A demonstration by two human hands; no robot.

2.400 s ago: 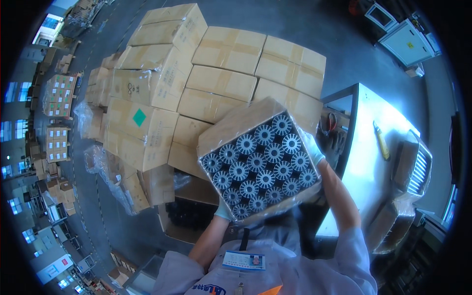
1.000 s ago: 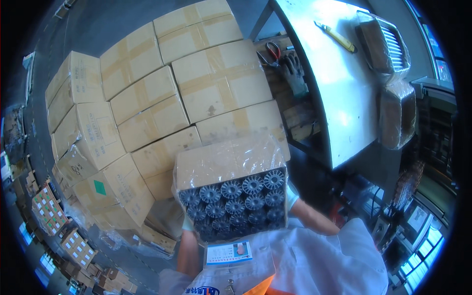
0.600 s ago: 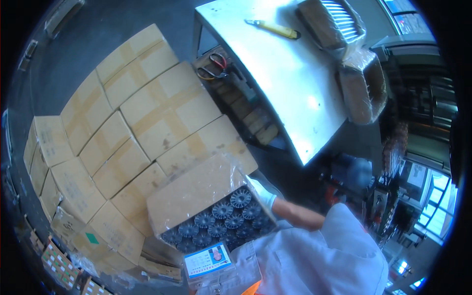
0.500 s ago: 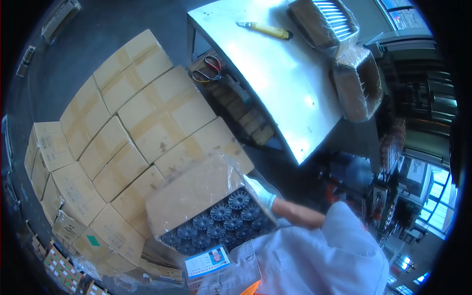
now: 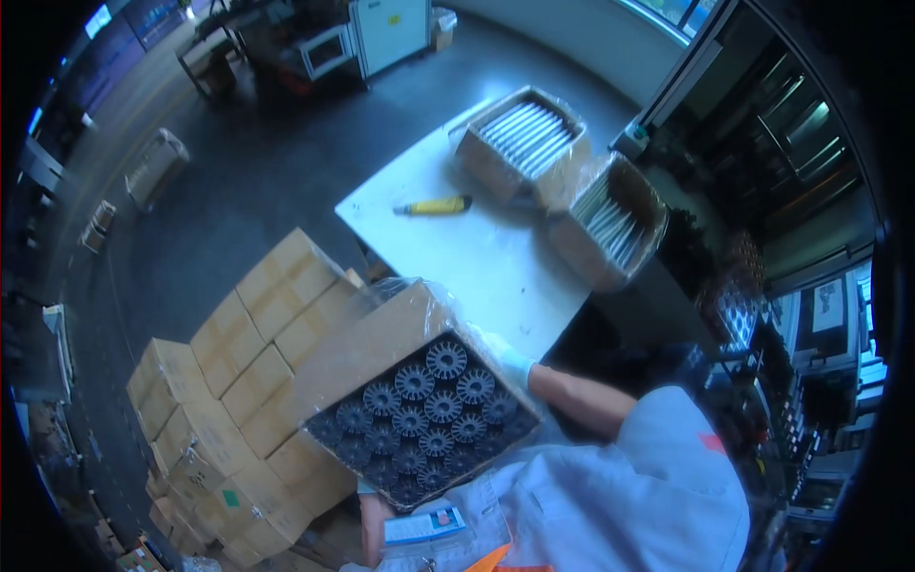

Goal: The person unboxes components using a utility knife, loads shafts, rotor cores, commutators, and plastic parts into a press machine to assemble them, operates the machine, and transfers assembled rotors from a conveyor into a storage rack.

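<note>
**Open carton carried at chest, worktop edge just ahead**

I hold an open cardboard carton against my chest, lower centre of the frame. It is wrapped in clear film and tilted, its open face turned toward me and showing rows of dark, toothed round parts. My right hand, in a pale glove, is closed on the carton's right edge; that grip is firm on the box. My left hand sits under the lower corner, mostly hidden by the carton, so I cannot tell how its grip is set.

The carton's upper right corner lies near the front edge of the white worktop, which runs up and right from frame centre. On the worktop: a yellow utility knife near the left edge, with bare surface between it and my carton; two film-wrapped open boxes of pale ribbed parts, one at the far end, the other overhanging the right edge.

Left of my carton, stacked closed cartons fill the lower left, close against it. Beyond the stack, dark floor lies open toward the upper left.
</note>
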